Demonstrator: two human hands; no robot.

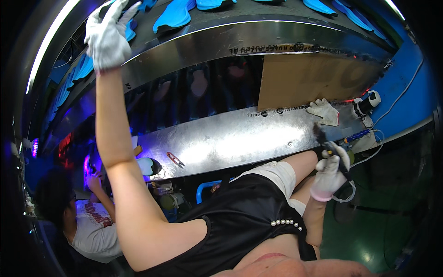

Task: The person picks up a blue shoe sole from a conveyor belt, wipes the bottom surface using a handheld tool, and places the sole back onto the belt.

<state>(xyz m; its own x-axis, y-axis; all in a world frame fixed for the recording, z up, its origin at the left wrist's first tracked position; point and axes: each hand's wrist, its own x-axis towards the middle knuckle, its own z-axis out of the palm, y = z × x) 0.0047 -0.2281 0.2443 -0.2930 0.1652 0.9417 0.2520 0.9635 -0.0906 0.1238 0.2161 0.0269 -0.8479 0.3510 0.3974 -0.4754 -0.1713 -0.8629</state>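
Observation:
My left hand [110, 46], in a white glove, is stretched up to the conveyor at the far left. Its fingers are spread, and a blue shoe sole [131, 30] lies just beside them. More blue soles, such as this shoe sole [174, 15], rest on the dark belt [251, 10]. Low on the right, my gloved right hand [330, 177] is closed around a black brush [343, 170]. Its dark bristles point up toward the metal ledge [230, 138]. A thin white hose loops beside that hand.
Red-handled thread snips [173, 158] and a loose white glove [324, 112] lie on the ledge. A cardboard sheet [300, 81] leans behind it. At right are a white-and-black device [367, 104] and a blue coiled hose [357, 135]. Another person [94, 226] sits at left.

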